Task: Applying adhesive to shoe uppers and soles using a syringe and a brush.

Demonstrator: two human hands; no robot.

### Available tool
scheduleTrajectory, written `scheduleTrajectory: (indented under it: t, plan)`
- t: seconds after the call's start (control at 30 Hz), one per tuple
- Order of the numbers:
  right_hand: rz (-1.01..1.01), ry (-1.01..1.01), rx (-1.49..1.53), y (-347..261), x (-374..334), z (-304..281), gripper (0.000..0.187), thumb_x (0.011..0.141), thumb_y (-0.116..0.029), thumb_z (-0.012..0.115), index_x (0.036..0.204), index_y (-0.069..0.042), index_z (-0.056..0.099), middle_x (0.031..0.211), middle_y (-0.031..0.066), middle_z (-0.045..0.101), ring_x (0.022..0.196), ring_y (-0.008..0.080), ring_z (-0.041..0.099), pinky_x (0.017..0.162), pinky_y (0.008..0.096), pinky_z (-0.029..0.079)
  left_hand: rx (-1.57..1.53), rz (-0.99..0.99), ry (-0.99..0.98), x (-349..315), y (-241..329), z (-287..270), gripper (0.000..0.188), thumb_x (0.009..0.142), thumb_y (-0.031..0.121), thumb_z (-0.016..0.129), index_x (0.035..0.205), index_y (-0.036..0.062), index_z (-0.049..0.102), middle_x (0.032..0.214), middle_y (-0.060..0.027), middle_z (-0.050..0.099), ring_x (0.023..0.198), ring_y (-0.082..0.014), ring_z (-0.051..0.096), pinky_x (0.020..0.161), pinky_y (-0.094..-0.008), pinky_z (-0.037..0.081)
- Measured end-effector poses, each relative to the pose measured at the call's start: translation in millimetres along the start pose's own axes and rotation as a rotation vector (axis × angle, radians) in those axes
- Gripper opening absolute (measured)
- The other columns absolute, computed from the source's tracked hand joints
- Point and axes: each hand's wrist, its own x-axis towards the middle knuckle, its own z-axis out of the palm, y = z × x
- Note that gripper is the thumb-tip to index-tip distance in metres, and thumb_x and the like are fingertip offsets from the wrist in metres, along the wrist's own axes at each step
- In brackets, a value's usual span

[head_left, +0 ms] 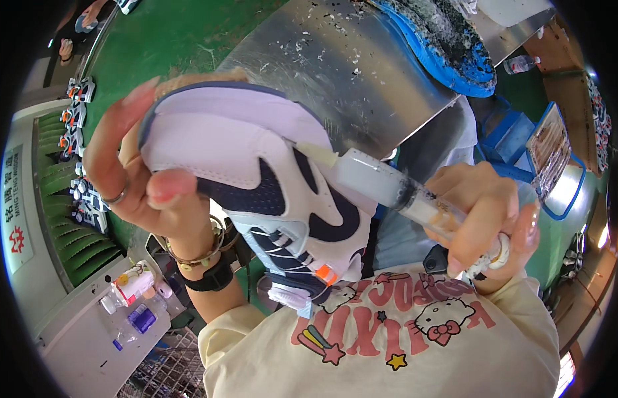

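A pale sneaker [209,142] with navy mesh panels, light blue lacing and an orange tab is held up in front of my chest, its toe pointing away. My left hand [140,199] grips the toe end, thumb on the near side and some fingers hidden behind. From the right, my right hand [485,209] holds a clear plastic syringe [372,178], fingers closed about its barrel and plunger end. The syringe's thin tip reaches the shoe's side, at the edge of a white overlay beside a navy panel. Whether liquid comes out cannot be seen.
Beyond the shoe lies a scuffed metal tabletop [362,86] with a blue, debris-crusted tray [478,83]. Blue-framed equipment [515,139] stands right. Shoes [73,126] line a rack at left, above a white ledge [63,348] with bottles. Another person's hand [66,50] shows far left.
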Motion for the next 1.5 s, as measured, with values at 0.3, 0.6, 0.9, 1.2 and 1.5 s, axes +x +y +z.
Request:
scheduleTrajectory:
  t: [0.3,0.6,0.9,1.2,1.5]
  plan:
    - [0.067,-0.161,0.069,12,-11,-15,0.061,0.094,-0.037,0.019,0.061,-0.002,0.056,0.056,0.0087,0.059,0.041,0.0213,0.047,0.042,0.0294,0.037,0.309,0.074,0.059,-5,-21,-11,0.055,0.09,0.051,0.032,0.102,-0.0009,0.045,0.1,-0.012,0.052,0.09,-0.02,0.054,0.079,-0.0349,0.047]
    - [0.177,-0.218,0.036,14,-29,-25,0.057,0.093,-0.032,0.019,0.064,-0.001,0.057,0.057,0.0099,0.059,0.044,0.0221,0.051,0.045,0.0288,0.04,0.313,0.089,0.061,-4,-36,-13,0.048,0.093,0.045,0.029,0.106,0.0012,0.045,0.1,-0.0113,0.053,0.095,-0.0173,0.05,0.086,-0.0321,0.04]
    - [0.231,-0.175,-0.031,0,-48,-36,0.06,0.094,-0.032,0.017,0.063,0.0,0.056,0.056,0.0097,0.058,0.043,0.0215,0.051,0.043,0.0296,0.039,0.474,0.128,0.124,-1,-53,-23,0.036,0.095,0.038,0.031,0.099,0.0052,0.047,0.103,-0.007,0.053,0.096,-0.019,0.047,0.092,-0.0322,0.032]
    - [0.304,-0.138,-0.058,-1,-57,-39,0.062,0.094,-0.034,0.016,0.063,0.001,0.056,0.058,0.0106,0.058,0.048,0.02,0.054,0.048,0.0273,0.042,0.08,-0.467,0.276,-31,-60,-20,0.034,0.09,0.034,0.048,0.103,0.0028,0.043,0.091,-0.007,0.053,0.082,-0.0117,0.051,0.075,-0.0232,0.04]
    - [0.427,-0.076,-0.205,16,-34,-11,0.073,0.092,-0.048,0.008,0.069,0.001,0.057,0.068,0.0088,0.058,0.058,0.0127,0.048,0.056,0.0249,0.036,-0.207,-0.883,0.335,-88,-46,-51,0.033,0.089,0.028,0.052,0.106,0.0017,0.04,0.088,-0.0104,0.057,0.074,-0.016,0.061,0.06,-0.0263,0.051]
